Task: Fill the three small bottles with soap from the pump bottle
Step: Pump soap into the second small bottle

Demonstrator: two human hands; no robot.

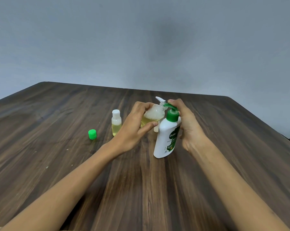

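while left hand [134,129] grips small bottle [151,116], right hand [186,125] fingers clasp pump bottle [167,135]

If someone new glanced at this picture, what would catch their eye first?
Most likely the white pump bottle right of centre, with the right hand on its green pump. Next, the small bottle of yellow soap held tilted at the nozzle by the left hand. Then the bright green cap lying alone on the table, farther left.
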